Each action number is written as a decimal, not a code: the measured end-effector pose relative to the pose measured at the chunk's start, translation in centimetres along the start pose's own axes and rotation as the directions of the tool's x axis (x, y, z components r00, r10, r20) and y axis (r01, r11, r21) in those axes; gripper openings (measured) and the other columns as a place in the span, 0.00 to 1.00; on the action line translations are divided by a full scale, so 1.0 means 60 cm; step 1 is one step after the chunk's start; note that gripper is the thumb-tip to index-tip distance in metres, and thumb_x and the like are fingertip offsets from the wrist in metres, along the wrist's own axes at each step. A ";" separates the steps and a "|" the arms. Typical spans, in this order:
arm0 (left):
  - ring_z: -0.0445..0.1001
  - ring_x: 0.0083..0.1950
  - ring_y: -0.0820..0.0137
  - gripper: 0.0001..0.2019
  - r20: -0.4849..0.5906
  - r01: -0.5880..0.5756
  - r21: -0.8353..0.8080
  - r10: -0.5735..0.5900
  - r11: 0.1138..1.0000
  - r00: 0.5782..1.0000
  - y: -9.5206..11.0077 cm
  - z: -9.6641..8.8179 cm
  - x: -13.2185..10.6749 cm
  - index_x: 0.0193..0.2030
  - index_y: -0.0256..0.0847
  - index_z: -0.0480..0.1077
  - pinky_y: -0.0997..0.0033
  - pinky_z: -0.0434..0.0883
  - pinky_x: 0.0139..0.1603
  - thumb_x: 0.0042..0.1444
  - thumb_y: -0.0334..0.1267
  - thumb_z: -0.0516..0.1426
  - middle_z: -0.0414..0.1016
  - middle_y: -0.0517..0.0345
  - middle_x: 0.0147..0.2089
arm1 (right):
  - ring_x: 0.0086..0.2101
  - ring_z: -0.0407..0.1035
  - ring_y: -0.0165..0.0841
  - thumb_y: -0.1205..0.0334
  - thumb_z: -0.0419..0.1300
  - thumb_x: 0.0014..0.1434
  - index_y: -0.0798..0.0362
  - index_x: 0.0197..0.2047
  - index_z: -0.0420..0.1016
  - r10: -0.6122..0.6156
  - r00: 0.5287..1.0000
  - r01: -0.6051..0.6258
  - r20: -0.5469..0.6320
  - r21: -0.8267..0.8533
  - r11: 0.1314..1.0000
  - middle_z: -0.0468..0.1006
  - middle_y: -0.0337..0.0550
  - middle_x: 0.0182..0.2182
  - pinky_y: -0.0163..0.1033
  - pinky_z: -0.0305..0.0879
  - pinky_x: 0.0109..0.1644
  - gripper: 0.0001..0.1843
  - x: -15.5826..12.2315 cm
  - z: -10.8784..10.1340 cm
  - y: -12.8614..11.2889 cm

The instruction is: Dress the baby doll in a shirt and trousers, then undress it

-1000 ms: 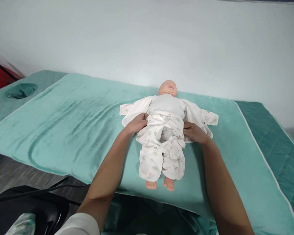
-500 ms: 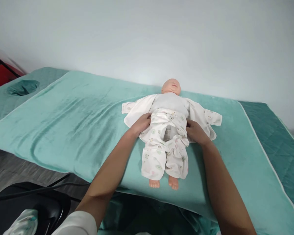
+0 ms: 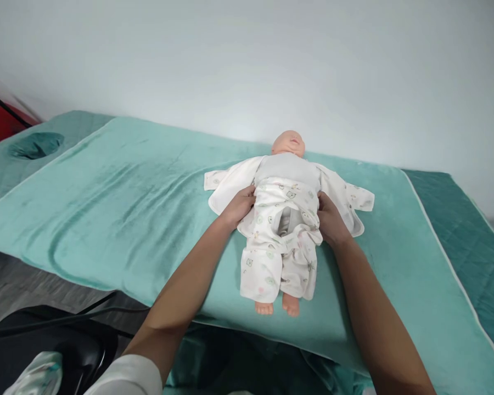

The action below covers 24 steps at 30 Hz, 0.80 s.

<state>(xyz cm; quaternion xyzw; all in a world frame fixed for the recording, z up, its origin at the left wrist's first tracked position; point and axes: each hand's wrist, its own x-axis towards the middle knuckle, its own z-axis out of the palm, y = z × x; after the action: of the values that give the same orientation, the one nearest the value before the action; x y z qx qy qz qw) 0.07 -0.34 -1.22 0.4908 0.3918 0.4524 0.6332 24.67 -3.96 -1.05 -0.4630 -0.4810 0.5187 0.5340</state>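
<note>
A baby doll point(image 3: 288, 144) lies on its back on the bed, head toward the wall. It wears printed white pants point(image 3: 265, 241) with an opening at the crotch, drawn up over its grey-white belly. Beneath it spreads an open white baby jacket point(image 3: 233, 184), its sleeves stretched to both sides. My left hand point(image 3: 242, 206) is closed on the waist of the pants at the doll's left-hand side in view. On the opposite side my right hand point(image 3: 329, 216) grips the waist too. The fingertips of both hands are partly hidden by the cloth.
The bed carries a green plush cover point(image 3: 107, 203), wrinkled left of the doll. A face hole point(image 3: 37, 145) opens at its left end. By the near left edge stands a black chair point(image 3: 33, 351) with a patterned cloth point(image 3: 37, 376) and a dark cable. A pale wall point(image 3: 247, 66) runs behind.
The pants' waist has shifted slightly up the doll's belly. My right hand has moved a little outward and up with the cloth. The doll's legs have shifted slightly.
</note>
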 end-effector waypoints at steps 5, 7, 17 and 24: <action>0.77 0.47 0.61 0.12 0.001 -0.139 0.176 0.141 0.975 0.990 -0.005 -0.009 0.002 0.43 0.39 0.79 0.62 0.71 0.52 0.53 0.38 0.60 0.82 0.54 0.47 | 0.34 0.70 0.34 0.61 0.71 0.48 0.48 0.35 0.69 -0.084 0.995 0.086 0.051 -0.036 0.996 0.76 0.35 0.32 0.40 0.68 0.40 0.15 0.008 -0.017 0.016; 0.76 0.45 0.62 0.11 -0.012 -0.149 0.207 0.154 0.967 0.988 -0.006 -0.012 0.001 0.42 0.39 0.79 0.63 0.70 0.50 0.54 0.38 0.59 0.82 0.55 0.45 | 0.34 0.69 0.33 0.63 0.70 0.49 0.49 0.35 0.71 -0.094 0.994 0.098 0.058 -0.069 0.993 0.77 0.35 0.32 0.39 0.67 0.40 0.13 0.010 -0.023 0.021; 0.72 0.36 0.72 0.11 -0.214 -0.151 0.321 0.227 0.935 0.950 -0.015 -0.017 0.004 0.39 0.40 0.74 0.71 0.67 0.40 0.48 0.31 0.57 0.77 0.61 0.36 | 0.35 0.68 0.33 0.58 0.64 0.54 0.50 0.37 0.72 -0.143 0.985 0.105 -0.095 -0.325 0.940 0.75 0.38 0.33 0.38 0.65 0.41 0.08 0.009 -0.029 0.015; 0.72 0.38 0.71 0.08 -0.162 -0.152 0.342 0.218 0.927 0.962 -0.017 -0.025 0.002 0.39 0.40 0.73 0.70 0.68 0.43 0.50 0.32 0.58 0.77 0.60 0.36 | 0.41 0.68 0.35 0.52 0.63 0.61 0.48 0.42 0.74 -0.257 0.966 0.230 -0.032 -0.351 0.908 0.74 0.41 0.39 0.40 0.67 0.47 0.10 -0.006 -0.022 -0.013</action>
<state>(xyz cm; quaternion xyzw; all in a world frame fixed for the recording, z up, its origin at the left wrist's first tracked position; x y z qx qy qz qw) -1.13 0.09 -2.53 0.5764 0.4738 0.4857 0.4554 26.05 -4.34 -0.41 -0.5053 -0.5971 0.3379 0.5235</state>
